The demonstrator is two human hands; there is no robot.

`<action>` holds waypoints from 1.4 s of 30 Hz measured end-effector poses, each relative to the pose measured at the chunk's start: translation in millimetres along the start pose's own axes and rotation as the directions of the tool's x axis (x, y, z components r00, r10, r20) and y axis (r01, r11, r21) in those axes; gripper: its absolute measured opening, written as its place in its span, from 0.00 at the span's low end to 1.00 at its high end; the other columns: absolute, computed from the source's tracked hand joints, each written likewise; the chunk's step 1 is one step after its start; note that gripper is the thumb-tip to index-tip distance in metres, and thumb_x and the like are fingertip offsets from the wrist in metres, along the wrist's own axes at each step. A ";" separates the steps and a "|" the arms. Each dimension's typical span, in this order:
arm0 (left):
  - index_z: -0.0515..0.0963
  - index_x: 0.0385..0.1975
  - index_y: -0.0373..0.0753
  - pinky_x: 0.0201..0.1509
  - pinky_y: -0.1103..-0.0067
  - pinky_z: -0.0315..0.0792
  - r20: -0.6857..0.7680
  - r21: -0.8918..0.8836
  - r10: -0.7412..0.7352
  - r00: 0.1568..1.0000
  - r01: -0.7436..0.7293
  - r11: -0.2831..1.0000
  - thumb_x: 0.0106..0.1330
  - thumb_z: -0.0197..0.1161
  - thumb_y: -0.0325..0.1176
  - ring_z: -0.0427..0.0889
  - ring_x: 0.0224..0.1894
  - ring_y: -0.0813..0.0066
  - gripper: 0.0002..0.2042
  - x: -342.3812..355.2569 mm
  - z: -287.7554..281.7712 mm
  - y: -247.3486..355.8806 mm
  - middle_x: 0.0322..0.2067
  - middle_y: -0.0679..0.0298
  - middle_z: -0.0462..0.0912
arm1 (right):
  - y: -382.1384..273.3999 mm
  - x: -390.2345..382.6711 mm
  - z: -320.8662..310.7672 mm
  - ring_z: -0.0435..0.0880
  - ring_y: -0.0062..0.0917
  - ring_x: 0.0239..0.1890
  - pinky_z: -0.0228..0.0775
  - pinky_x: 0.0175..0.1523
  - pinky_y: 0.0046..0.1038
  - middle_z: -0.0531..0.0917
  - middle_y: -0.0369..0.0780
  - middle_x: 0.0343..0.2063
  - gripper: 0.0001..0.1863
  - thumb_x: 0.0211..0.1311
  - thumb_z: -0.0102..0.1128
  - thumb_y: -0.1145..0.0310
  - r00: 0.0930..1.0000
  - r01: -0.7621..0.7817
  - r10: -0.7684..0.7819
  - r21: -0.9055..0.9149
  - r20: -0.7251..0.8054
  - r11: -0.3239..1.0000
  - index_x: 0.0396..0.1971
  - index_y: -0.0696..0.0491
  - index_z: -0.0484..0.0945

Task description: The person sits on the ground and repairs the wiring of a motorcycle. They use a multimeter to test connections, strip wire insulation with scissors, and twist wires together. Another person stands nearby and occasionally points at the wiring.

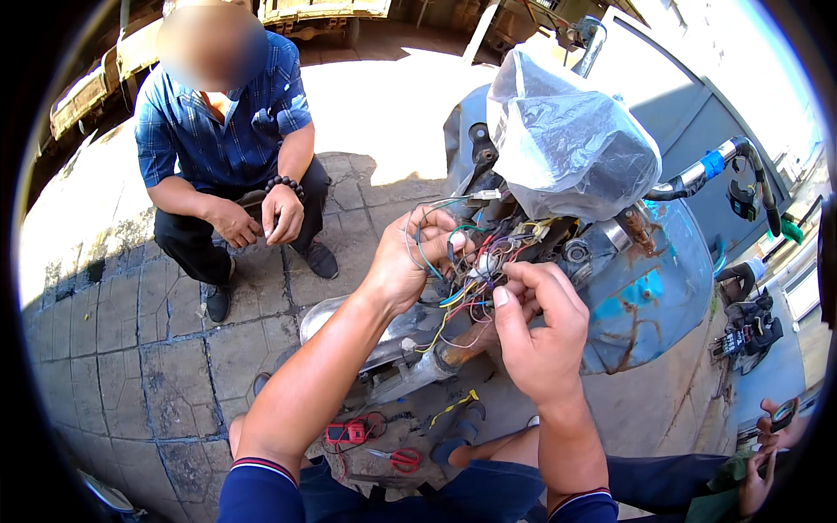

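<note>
In front of me a tangled bundle of thin coloured wires [475, 286] spills from the open front of a worn motor vehicle with a handlebar. My left hand [417, 260] is closed on some of these wires, a grey-green one looping over its fingers. On the bundle's other side, my right hand [549, 327] pinches wires between thumb and fingers; the exact strands are hidden. A white plug connector [488, 195] sticks out above my left hand. Just beyond the wires, a clear plastic bag [571, 131] covers the vehicle's head.
Blue, rust-marked bodywork [649, 296] stands at the right, below the handlebar [697, 173]. On the ground lie a red multimeter [346, 433], red-handled scissors [404, 459] and a yellow-handled tool [455, 406]. A person [222, 131] squats at the left; another person's hands [758, 479] show at lower right.
</note>
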State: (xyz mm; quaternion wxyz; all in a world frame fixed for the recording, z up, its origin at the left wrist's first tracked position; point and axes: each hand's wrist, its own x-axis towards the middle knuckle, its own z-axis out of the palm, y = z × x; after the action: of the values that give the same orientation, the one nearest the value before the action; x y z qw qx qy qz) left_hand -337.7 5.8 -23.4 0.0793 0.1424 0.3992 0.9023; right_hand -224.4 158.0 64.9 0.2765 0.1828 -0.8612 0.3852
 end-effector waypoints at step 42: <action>0.77 0.39 0.34 0.43 0.82 0.77 0.004 0.221 0.261 0.965 -0.255 0.941 0.63 0.70 0.20 0.82 0.37 0.82 0.09 1.0 10.1 22.0 0.33 0.63 0.85 | 5.1 65.2 38.3 0.85 0.39 0.30 0.75 0.40 0.38 0.85 0.44 0.24 0.11 0.57 0.66 0.62 0.906 -0.320 0.410 -0.461 0.107 0.828 0.29 0.56 0.84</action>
State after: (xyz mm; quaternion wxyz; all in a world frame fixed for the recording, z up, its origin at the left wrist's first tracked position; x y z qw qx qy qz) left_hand -336.0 -1.6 -0.4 -0.0607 0.1902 0.4753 0.8569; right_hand -290.8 125.4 81.2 0.1425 -0.0140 -0.9673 0.2094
